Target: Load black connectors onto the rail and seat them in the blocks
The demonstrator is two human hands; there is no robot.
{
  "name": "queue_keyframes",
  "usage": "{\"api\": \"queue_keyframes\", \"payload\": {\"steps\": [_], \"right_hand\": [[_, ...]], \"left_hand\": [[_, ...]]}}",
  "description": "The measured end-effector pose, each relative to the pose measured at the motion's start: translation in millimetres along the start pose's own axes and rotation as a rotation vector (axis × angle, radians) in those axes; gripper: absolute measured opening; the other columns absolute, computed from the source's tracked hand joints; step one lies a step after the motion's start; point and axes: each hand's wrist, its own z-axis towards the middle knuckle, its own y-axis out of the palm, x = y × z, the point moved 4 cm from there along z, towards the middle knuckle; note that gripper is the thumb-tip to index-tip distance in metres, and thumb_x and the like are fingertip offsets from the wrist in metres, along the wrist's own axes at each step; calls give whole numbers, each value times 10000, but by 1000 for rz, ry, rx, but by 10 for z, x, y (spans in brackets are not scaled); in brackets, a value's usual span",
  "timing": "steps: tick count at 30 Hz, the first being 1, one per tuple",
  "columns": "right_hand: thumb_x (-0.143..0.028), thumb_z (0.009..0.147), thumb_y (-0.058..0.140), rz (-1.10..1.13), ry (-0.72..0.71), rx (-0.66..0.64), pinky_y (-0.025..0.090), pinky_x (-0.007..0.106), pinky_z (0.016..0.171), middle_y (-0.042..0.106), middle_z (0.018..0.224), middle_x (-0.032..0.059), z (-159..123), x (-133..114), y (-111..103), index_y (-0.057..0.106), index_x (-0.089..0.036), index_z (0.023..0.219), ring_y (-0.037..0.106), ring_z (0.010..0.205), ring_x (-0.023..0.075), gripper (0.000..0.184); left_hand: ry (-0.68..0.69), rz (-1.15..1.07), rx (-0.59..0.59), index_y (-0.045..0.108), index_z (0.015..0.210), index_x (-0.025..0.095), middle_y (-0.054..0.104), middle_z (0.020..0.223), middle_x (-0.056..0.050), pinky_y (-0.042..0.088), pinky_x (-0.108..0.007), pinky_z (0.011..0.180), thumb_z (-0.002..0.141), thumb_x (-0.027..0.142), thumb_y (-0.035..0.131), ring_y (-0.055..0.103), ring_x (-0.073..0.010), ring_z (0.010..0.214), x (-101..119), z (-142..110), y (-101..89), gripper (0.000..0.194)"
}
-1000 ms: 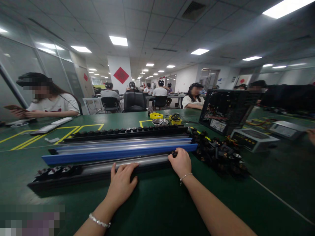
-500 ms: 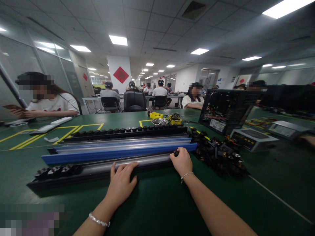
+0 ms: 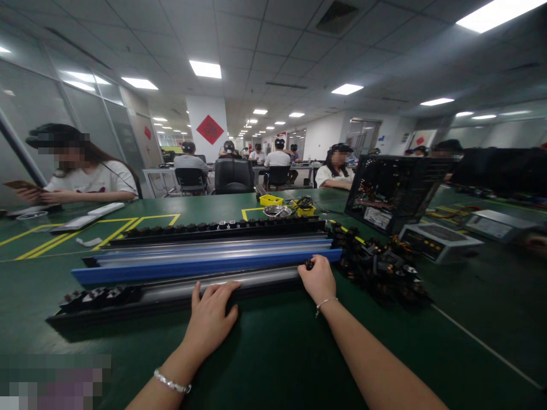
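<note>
A long black rail with a grey inner channel (image 3: 256, 278) lies nearest me on the green table. Several black parts with metal tops (image 3: 96, 296) sit in its left end. My left hand (image 3: 213, 316) rests with spread fingers on the rail's near edge, around its middle. At the rail's right end, my right hand (image 3: 318, 279) pinches a small black part (image 3: 309, 264), mostly covered by the fingers. Just behind lies a blue-edged rail (image 3: 205, 267), and farther back a black rail filled with a row of similar parts (image 3: 222, 226).
A pile of loose black parts (image 3: 380, 267) lies right of the rails. Beyond it stand an open computer case (image 3: 391, 193) and a power supply (image 3: 442, 242). A yellow tray (image 3: 270, 200) and a round metal dish (image 3: 277, 212) are at the back. A person (image 3: 92, 176) sits at left.
My right hand has shifted slightly to the right with the small black part in its fingers. My left hand and the rails have stayed in place.
</note>
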Motion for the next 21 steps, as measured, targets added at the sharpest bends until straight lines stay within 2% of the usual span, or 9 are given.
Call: {"api": "queue_keyframes", "payload": {"steps": [9, 21], "right_hand": [[-272, 690, 480, 19, 24, -4, 407, 282, 701, 560, 967, 100, 13, 21, -39, 483, -197, 817, 555, 881, 214, 148], [-271, 695, 480, 4, 61, 4, 410, 291, 739, 558, 996, 122, 60, 104, -61, 499, -174, 861, 553, 907, 227, 193]], "left_hand": [[2, -8, -2, 508, 1186, 322, 639, 1131, 8, 29, -569, 1070, 766, 246, 483, 523, -222, 1073, -5, 2, 7, 427], [-2, -23, -20, 507, 1184, 313, 631, 1146, 6, 11, -567, 1070, 776, 254, 466, 506, -228, 1091, 1, 5, -10, 414]]}}
